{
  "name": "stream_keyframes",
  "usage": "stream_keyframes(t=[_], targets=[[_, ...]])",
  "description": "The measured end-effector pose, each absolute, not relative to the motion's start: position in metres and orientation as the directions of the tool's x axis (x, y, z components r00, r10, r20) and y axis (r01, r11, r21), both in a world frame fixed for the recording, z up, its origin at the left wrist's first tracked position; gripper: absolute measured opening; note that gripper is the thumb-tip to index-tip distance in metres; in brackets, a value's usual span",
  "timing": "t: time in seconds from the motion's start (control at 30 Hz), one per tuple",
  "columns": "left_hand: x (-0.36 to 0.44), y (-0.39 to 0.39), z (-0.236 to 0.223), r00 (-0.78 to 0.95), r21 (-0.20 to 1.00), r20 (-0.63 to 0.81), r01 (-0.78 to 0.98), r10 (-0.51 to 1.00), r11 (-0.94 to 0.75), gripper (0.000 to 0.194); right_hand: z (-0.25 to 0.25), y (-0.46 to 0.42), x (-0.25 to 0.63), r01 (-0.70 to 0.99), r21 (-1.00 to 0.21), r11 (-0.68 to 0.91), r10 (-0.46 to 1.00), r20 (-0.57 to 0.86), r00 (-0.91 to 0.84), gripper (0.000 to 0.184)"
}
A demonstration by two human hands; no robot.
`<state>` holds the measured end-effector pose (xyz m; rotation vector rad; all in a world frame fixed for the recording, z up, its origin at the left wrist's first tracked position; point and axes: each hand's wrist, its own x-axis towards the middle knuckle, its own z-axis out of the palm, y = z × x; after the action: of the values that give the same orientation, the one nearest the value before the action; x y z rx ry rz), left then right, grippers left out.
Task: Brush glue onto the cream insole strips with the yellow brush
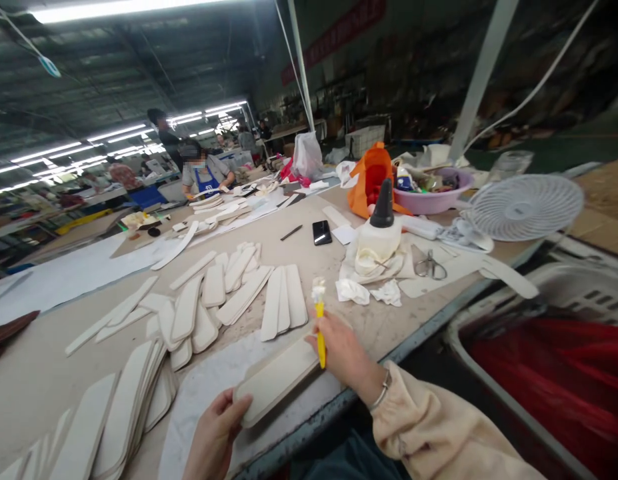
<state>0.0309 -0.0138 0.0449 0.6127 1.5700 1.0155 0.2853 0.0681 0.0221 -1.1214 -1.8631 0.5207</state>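
My left hand (216, 433) grips the near end of a long cream insole piece (279, 377) lying on a pale work mat (209, 387) at the table's front edge. My right hand (341, 353) is closed round a yellow-handled glue brush (319, 320), its white bristles pointing up just past the piece's far end. A white glue bottle with a black nozzle (381, 233) stands on stained rags beyond my right hand.
Several cream insole pieces (223, 293) lie fanned across the table, with stacks (123, 413) at the left. Scissors (429, 267), a phone (321, 232), a white fan (526, 207), a pink basin (433, 193) sit far right. A bin with red cloth (553, 373) stands beside me. Other people work at the far end.
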Motion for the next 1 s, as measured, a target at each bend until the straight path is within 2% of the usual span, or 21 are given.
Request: stream_keyframes(t=[0.13, 0.23, 0.4, 0.6, 0.73, 0.87, 1.0], targets=[[0.032, -0.012, 0.046, -0.253, 0.841, -0.539, -0.117, 0.803, 0.528, 0.039, 0.016, 0.042, 0.252, 0.382, -0.529, 0.758, 0.641, 0.492, -0.589, 0.026], [0.036, -0.01, 0.049, -0.259, 0.843, -0.536, -0.106, 0.804, 0.528, 0.04, 0.01, 0.032, 0.237, 0.383, -0.445, 0.809, 0.572, 0.45, -0.685, 0.035], [0.04, -0.008, 0.049, -0.307, 0.844, -0.527, -0.077, 0.793, 0.531, 0.041, 0.009, 0.038, 0.25, 0.459, -0.487, 0.743, 0.66, 0.421, -0.622, 0.04], [0.038, -0.007, 0.047, -0.293, 0.853, -0.507, -0.035, 0.81, 0.521, 0.042, 0.005, 0.053, 0.283, 0.584, -0.563, 0.585, 0.811, 0.4, -0.426, 0.035], [0.037, -0.008, 0.046, -0.296, 0.862, -0.486, -0.011, 0.822, 0.506, 0.04, 0.006, 0.06, 0.3, 0.627, -0.581, 0.52, 0.853, 0.397, -0.34, 0.03], [0.038, -0.011, 0.052, -0.331, 0.924, -0.37, -0.031, 0.868, 0.381, 0.038, 0.017, 0.066, 0.312, 0.624, -0.597, 0.504, 0.856, 0.441, -0.27, 0.021], [0.049, -0.011, 0.074, -0.346, 0.974, -0.206, -0.161, 0.915, 0.159, 0.03, 0.028, 0.072, 0.317, 0.506, -0.616, 0.604, 0.789, 0.551, -0.272, 0.018]])
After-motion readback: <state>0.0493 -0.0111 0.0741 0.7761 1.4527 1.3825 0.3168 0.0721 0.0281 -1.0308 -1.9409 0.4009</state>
